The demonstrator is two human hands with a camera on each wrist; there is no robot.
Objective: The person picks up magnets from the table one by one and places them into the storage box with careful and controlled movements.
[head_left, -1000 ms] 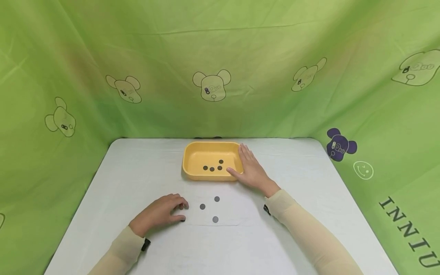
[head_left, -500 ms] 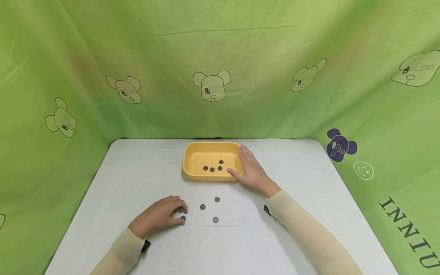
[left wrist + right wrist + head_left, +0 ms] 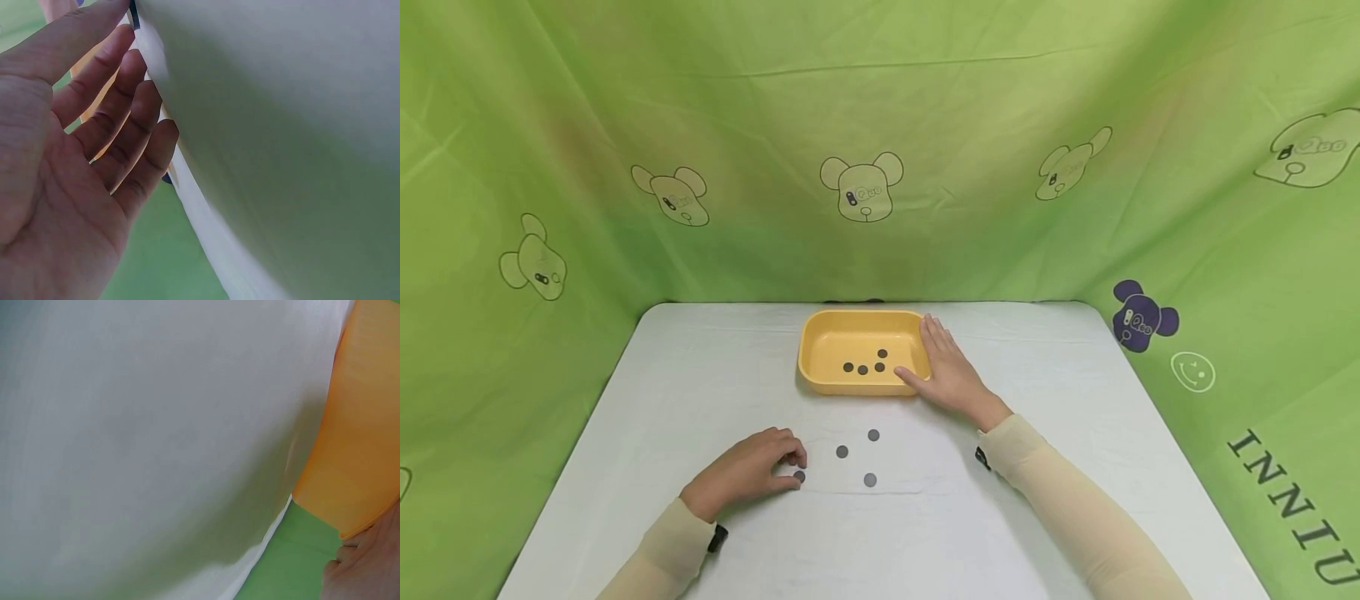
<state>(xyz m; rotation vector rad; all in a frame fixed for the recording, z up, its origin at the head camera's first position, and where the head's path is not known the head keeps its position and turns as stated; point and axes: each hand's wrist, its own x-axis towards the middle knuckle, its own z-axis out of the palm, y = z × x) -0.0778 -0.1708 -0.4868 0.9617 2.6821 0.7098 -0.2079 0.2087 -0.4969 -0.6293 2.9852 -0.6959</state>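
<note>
My left hand (image 3: 748,467) is low over the white table with its thumb and index finger at opposite edges of a small dark round disc (image 3: 800,477), pinching it. That disc (image 3: 134,15) shows edge-on between thumb and index fingertip in the left wrist view, while the other fingers (image 3: 144,103) stay loosely bent. My right hand (image 3: 951,375) rests, fingers straight, along the right end of a yellow tray (image 3: 827,388), its thumb lying over the front right corner. Several dark discs (image 3: 862,370) lie inside the tray.
Three more discs lie on the table between the hands and the tray: one farther back (image 3: 873,435), one in the middle (image 3: 842,452) and one nearer (image 3: 870,480). A green printed curtain (image 3: 760,242) encloses the table (image 3: 700,350) at the back and sides.
My left thumb and index finger have drawn closer together around the disc, which was mostly hidden under the thumb a second ago. My right hand and the tray have stayed in place.
</note>
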